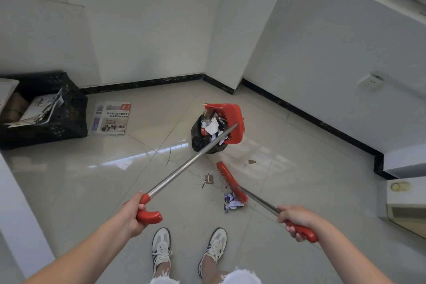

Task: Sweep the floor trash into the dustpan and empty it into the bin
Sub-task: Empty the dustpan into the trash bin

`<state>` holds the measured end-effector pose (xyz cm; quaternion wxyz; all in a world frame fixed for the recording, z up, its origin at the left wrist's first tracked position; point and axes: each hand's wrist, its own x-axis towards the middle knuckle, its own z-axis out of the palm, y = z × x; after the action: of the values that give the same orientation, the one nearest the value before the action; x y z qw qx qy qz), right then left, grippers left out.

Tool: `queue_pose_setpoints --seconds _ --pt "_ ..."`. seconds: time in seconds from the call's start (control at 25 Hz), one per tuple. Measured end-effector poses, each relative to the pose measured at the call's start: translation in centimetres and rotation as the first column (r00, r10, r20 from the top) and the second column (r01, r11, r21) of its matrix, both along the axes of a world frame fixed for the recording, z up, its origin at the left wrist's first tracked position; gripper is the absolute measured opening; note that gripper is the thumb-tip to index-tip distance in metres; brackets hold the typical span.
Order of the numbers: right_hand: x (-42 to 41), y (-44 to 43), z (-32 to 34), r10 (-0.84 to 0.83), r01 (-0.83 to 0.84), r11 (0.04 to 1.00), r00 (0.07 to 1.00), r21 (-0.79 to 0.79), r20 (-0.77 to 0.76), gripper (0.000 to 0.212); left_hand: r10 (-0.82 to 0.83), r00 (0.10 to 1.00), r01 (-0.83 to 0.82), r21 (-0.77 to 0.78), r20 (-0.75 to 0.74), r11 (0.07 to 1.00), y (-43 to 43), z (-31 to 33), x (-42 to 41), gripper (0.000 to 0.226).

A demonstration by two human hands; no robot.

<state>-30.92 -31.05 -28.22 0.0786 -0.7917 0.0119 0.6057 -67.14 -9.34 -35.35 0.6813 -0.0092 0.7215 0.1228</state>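
Dustpan [232,120] aslant over bin [197,139], left hand [133,210] fingers grasping its handle, right hand [297,221] fingers broom's [230,180]; scraps [231,202] by bristles, crate [69,117] aside

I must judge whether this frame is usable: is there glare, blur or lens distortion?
Head view: the wide lens bends the walls and baseboard; head view: pale glare patches lie on the glossy floor beside the bin; head view: dustpan and broom look sharp, with no clear motion blur.
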Motion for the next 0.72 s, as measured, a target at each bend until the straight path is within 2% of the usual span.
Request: queue_pose_setpoints --seconds 0.32,0.72 --pt "0.2 0.4 -0.1 0.002 -0.002 1.000 1.000 -0.015 0.002 0.056 0.034 0.993 -0.042 0.064 0.116 0.997 -2.5 0.8 -1.9 0.034" --pt "1.2 0.7 0.1 -0.015 0.015 1.000 1.000 0.002 0.013 0.056 0.074 0.979 -0.080 0.025 0.192 0.996 -4.1 0.6 -3.5 0.032"
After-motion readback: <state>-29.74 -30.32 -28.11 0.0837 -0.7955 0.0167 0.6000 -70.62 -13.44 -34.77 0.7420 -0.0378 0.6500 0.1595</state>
